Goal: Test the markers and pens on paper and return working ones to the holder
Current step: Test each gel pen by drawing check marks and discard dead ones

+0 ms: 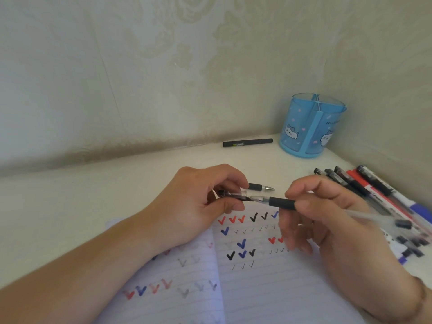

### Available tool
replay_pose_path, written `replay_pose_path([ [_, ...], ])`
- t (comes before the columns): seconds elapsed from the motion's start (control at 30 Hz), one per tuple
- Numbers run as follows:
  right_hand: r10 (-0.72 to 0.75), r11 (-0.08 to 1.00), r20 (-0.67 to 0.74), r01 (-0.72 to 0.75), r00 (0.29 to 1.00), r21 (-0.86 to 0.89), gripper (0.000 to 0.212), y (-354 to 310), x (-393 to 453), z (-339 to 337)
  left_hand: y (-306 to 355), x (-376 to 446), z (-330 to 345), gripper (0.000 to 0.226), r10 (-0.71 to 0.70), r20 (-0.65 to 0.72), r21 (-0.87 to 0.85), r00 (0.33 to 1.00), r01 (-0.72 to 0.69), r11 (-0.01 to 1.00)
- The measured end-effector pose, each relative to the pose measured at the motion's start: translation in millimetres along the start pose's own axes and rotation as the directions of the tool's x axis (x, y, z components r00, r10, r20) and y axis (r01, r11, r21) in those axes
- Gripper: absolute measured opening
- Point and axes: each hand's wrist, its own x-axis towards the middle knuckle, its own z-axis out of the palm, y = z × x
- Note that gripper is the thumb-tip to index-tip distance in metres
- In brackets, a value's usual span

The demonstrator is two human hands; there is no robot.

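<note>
Both hands are sharing one gel pen (pixel 281 203) above the notebook (pixel 257 288): the right hand (pixel 327 220) is pinching its black rubber grip section between thumb and fingers, with the clear barrel running back over the palm, and the left hand (pixel 198 202) is pinching the clear cap (pixel 243 197) at the pen's tip end. Whether the cap is seated on the tip or slightly off it cannot be told. Neither grip is released; each is grasping its part of the pen.

A second pen (pixel 260 187) is lying on the white surface (pixel 93 206) just beyond the notebook's far edge, its metal tip bare and its rear hidden behind the left hand's fingers. The notebook is lying open under both forearms, its lined pages carrying rows of red, blue and black ticks.

Beyond the notebook, in the corner of the papered walls, the blue holder (pixel 312 127) with cartoon cats is standing upright. A black pen (pixel 247 142) is lying just left of it, along the wall. Right of the notebook, a row of pens and markers (pixel 364 185) is lying side by side, with loose caps (pixel 411 244) near their lower ends.
</note>
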Motion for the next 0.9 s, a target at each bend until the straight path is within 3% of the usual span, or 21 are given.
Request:
replay_pose_path([
  [0.1, 0.014, 0.999, -0.003, -0.014, 1.000, -0.040, 0.014, 2, 0, 2, 3, -1, 1, 0.030, 0.018, 0.028, -0.015, 0.999, -0.018, 1.000],
  [0.37, -0.023, 0.999, -0.015, 0.024, 1.000, 0.031, 0.004, 3, -1, -3, 4, -2, 1, 0.032, 0.048, 0.007, -0.066, 0.999, -0.047, 0.997],
  [0.57, -0.040, 0.995, 0.068, 0.045, 0.997, -0.085, 0.025, 4, -2, 2, 8, -4, 3, 0.027, 0.186, 0.031, -0.065, 0.982, -0.184, 0.981],
  [0.77, -0.090, 0.995, 0.005, 0.090, 0.996, -0.052, 0.005, 0, -5, 9, 9, -9, 3, 0.022, 0.192, 0.009, -0.166, 0.981, -0.187, 0.968],
  [0.9, -0.093, 0.990, 0.006, 0.093, 0.996, -0.111, 0.005, -3, -7, 11, 9, -12, 5, 0.023, 0.161, -0.004, -0.267, 0.987, -0.156, 0.951],
])
